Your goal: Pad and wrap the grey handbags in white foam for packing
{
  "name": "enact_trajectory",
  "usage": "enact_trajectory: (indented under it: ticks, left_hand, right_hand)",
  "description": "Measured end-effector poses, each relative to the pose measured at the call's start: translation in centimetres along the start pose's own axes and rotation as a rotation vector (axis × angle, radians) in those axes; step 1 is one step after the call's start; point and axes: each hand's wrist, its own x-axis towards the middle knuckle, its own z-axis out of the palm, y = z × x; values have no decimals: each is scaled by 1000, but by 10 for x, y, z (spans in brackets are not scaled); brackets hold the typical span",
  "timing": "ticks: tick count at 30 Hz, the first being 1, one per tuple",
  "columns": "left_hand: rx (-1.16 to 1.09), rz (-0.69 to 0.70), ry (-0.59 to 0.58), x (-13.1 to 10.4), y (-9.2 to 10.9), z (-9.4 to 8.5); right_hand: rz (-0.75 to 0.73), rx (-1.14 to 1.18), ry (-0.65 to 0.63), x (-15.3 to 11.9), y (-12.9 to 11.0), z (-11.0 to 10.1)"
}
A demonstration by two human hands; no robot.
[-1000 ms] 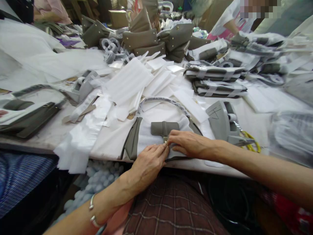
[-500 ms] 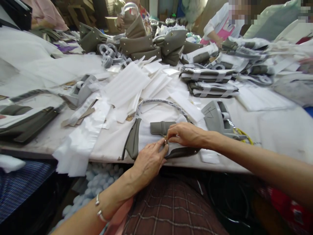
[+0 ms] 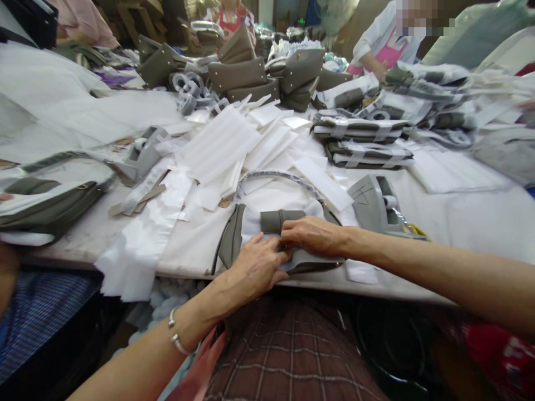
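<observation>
An olive-grey handbag (image 3: pixel 229 242) lies on the table in front of me, white foam sheet over its body. Its wrapped handle (image 3: pixel 273 175) arches away on the far side. A wide strap tab (image 3: pixel 272 221) crosses the middle of the bag. At the tab's near end, my right hand (image 3: pixel 311 234) is closed, fingers bent down onto the strap. My left hand (image 3: pixel 263 260) meets it from the left, thumb and fingers closed at the same spot on the bag's front. The metal clasp there is hidden under the fingers.
Right of the bag stands a grey tape dispenser (image 3: pixel 370 205); another dispenser (image 3: pixel 144 153) is at left. White foam sheets (image 3: pixel 221 145) pile behind. Wrapped bags (image 3: pixel 363 153) are stacked at right, and another handbag (image 3: pixel 54 209) lies left. Co-workers stand across the table.
The tab's near end and gold clasp, visible before, are now covered by my fingers. My right hand has lowered slightly, and my left fingers have shifted over the clasp.
</observation>
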Motion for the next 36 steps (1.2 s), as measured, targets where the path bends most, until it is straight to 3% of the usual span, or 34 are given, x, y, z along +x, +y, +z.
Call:
enact_trajectory:
  ticks: [9,16,20,24,28,31,36]
  left_hand:
    - [-61,-6,230,-18,1,35]
    - [-32,-38,178,-12,8,26]
    - [15,-39,199,-12,12,28]
    - [115,-4,275,-14,15,42]
    - [155,66,369,-23,13,44]
    - [197,109,405,-34,7,33]
    - [279,142,453,-44,-5,15]
  right_hand:
    - [-127,-45,-26,-4,5,6]
    - [-118,-103,-82,7,6,9]
    - [38,-161,-52,10,-12,17]
    - [397,-210,59,14,-32,27]
    - [574,4,159,8,-36,19]
    - [491,170,240,-13,-37,10]
    - [275,-135,331,-51,-43,23]
